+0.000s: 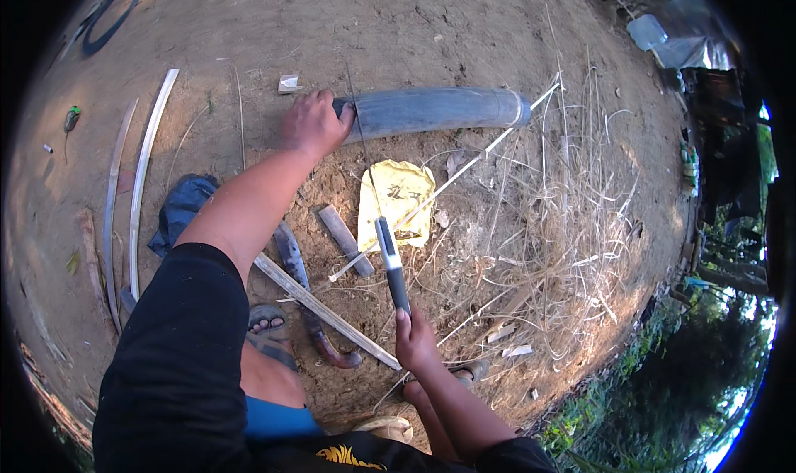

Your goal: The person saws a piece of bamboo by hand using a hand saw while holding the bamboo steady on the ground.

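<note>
My left hand (313, 125) reaches forward and grips the near end of a long grey-black pipe (439, 110) that lies on the bare earth. My right hand (414, 340) holds a small knife (391, 261) with a dark handle and a pale band, its tip pointing away from me. A thin bamboo strip (363, 150) rises from the knife's tip toward the pipe. Under the knife lies a crumpled yellow wrapper (398, 199). A curved machete (303, 291) and a flat bamboo slat (327, 311) rest beside my sandalled foot (269, 328).
Several long split bamboo strips (141, 183) lie at the left, next to a dark blue cloth (181, 212). A loose heap of dry bamboo slivers (564, 224) spreads at the right. A short wooden block (344, 239) lies by the wrapper. A black ring (112, 17) sits far left.
</note>
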`<action>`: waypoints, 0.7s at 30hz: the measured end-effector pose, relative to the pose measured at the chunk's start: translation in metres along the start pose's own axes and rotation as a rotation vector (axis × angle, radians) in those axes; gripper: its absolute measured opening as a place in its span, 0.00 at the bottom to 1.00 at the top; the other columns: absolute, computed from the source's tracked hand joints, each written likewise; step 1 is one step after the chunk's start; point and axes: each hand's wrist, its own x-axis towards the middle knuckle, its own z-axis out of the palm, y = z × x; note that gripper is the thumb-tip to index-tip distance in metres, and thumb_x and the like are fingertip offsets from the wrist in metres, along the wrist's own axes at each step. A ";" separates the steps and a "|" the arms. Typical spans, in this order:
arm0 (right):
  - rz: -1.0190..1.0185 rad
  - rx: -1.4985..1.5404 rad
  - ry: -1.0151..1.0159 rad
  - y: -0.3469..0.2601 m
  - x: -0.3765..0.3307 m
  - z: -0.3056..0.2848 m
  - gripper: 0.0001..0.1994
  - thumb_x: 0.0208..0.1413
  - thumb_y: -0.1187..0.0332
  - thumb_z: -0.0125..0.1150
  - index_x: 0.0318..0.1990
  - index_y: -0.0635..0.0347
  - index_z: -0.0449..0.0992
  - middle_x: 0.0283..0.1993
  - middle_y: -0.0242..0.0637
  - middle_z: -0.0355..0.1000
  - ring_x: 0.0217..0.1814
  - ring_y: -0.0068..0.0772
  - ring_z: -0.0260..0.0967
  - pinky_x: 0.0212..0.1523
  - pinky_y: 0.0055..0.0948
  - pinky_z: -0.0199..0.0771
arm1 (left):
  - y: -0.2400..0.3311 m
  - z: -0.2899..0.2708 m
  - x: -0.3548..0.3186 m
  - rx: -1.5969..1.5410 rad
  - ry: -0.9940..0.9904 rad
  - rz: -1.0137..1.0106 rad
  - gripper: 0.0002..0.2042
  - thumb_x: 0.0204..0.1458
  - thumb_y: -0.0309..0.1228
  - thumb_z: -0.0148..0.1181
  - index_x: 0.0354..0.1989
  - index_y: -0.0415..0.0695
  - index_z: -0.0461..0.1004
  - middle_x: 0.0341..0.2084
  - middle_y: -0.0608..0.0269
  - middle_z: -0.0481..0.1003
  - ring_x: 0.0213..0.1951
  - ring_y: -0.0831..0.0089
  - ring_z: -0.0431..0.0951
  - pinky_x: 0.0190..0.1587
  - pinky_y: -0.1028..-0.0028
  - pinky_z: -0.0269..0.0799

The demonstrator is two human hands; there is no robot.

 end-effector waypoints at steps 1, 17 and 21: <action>0.030 -0.016 -0.030 0.009 -0.011 -0.004 0.28 0.72 0.46 0.41 0.55 0.65 0.71 0.36 0.61 0.76 0.43 0.66 0.75 0.45 0.54 0.72 | 0.003 0.000 -0.002 0.012 0.047 0.015 0.21 0.60 0.47 0.56 0.47 0.39 0.77 0.45 0.47 0.79 0.52 0.48 0.78 0.55 0.54 0.73; 0.000 0.001 -0.027 -0.033 0.041 -0.015 0.29 0.73 0.46 0.37 0.52 0.67 0.72 0.32 0.55 0.73 0.38 0.60 0.75 0.44 0.52 0.72 | 0.011 -0.009 0.008 -0.056 -0.095 -0.047 0.22 0.60 0.47 0.55 0.49 0.38 0.78 0.47 0.46 0.79 0.52 0.50 0.78 0.55 0.55 0.75; -0.055 -0.024 0.016 -0.056 0.062 -0.009 0.28 0.73 0.46 0.38 0.54 0.67 0.72 0.35 0.59 0.74 0.41 0.64 0.75 0.44 0.53 0.72 | 0.010 -0.008 0.004 -0.021 -0.099 -0.057 0.22 0.60 0.47 0.55 0.48 0.38 0.78 0.46 0.47 0.80 0.52 0.51 0.79 0.55 0.55 0.75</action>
